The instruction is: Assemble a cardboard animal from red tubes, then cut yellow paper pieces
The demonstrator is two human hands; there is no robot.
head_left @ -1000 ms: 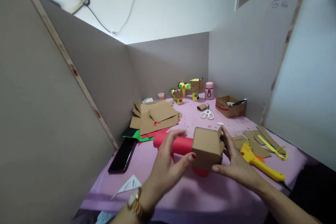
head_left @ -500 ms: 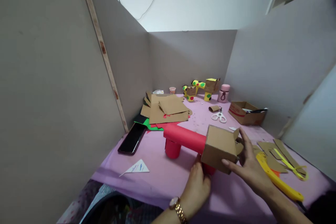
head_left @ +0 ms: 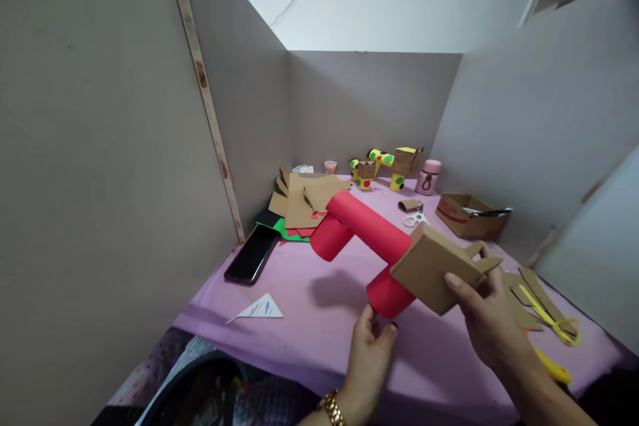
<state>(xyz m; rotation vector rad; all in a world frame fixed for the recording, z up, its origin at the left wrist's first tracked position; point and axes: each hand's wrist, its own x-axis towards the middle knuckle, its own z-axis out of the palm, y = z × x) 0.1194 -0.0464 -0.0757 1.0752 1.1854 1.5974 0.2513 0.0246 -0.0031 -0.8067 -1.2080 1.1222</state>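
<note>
Red model [head_left: 372,226]: tilted, raised above the pink table [head_left: 309,339], its shadow falling below.
Right hand [head_left: 492,323]: closed on the cardboard box [head_left: 432,269], thumb on its face, fingers by the tabs [head_left: 489,264].
Left hand [head_left: 370,349]: fingertips at the bottom rim of the leg [head_left: 389,293] under the box; whether they pinch it cannot be told.
Weight: probably light, being paper and card.
Stiffness: box likely firm; tubes may dent if squeezed.
Weak spots: joints and thin tabs, probably.
Best hold: box sides, leg supported from below.
</note>
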